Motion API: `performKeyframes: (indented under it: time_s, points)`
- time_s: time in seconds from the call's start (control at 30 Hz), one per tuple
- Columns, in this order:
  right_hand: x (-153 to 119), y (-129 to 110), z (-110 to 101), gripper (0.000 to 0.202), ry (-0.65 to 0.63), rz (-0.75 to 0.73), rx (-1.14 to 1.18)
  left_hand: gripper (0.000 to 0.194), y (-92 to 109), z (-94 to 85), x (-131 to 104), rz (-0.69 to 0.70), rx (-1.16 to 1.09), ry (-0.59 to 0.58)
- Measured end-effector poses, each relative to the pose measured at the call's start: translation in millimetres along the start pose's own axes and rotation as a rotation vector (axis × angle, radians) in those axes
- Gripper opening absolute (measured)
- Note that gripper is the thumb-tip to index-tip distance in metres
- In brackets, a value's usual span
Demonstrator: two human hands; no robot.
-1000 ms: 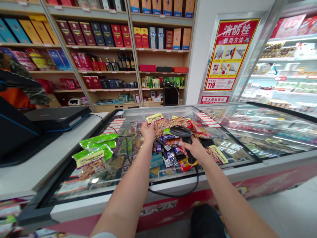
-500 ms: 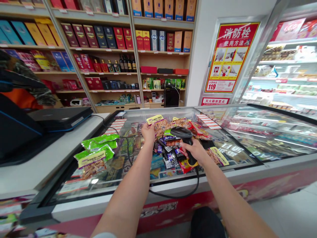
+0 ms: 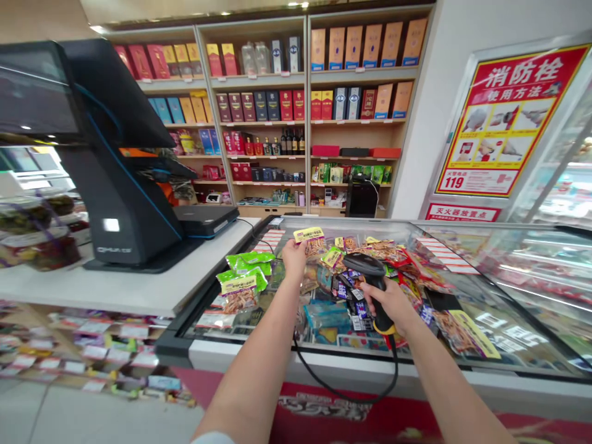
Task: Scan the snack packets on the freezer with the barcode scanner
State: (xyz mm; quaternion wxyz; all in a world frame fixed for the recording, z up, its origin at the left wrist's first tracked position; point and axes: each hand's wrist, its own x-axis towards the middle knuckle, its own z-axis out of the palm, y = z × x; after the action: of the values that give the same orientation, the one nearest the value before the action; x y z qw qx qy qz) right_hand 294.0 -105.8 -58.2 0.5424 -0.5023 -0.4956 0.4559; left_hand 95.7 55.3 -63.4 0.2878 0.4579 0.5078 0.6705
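My left hand (image 3: 294, 256) pinches a snack packet with a yellow header (image 3: 309, 234), raised over the glass freezer top (image 3: 277, 320). A black handheld scanner (image 3: 365, 265) is gripped in my right hand (image 3: 391, 302), its head pointing left over the packets and its cable hanging over the freezer's front edge. Black and purple packets (image 3: 356, 302) lie under and beside the scanner. Green packets (image 3: 250, 264) and a yellow-headed packet (image 3: 239, 293) sit at the left of the glass. Another yellow-headed packet (image 3: 472, 333) rests at the right. Red packets (image 3: 425, 271) lie behind my right hand.
On the white counter (image 3: 139, 293) at the left stands a black checkout terminal (image 3: 111, 185) near plastic tubs (image 3: 41, 234). Shelves of boxes (image 3: 282, 105) line the back wall. Part of a person in orange and camouflage shows behind the terminal.
The view has swung left, bringing the terminal and tubs into sight. My left hand, holding the yellow-headed packet, has moved left, away from the pile and the scanner. My right hand still grips the scanner.
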Motion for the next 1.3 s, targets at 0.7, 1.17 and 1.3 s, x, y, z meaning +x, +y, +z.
performKeyframes:
  time_s: [0.7, 1.17, 1.3]
  points:
    - [1.5, 4.4, 96.6, 0.029, -0.196, 0.033, 0.03, 0.031, 2.1, -193.3, 13.5, -0.115, 0.926, 0.223]
    - [6.0, 11.4, 67.8, 0.032, -0.056, 0.029, 0.11, 0.047, 31.4, -110.9, -14.7, 0.289, 0.998, 0.128]
    - [2.8, 7.7, 36.7, 0.033, -0.004, -0.006, 0.123, 0.041, 35.0, -43.9, -37.0, 0.31, 0.961, -0.104]
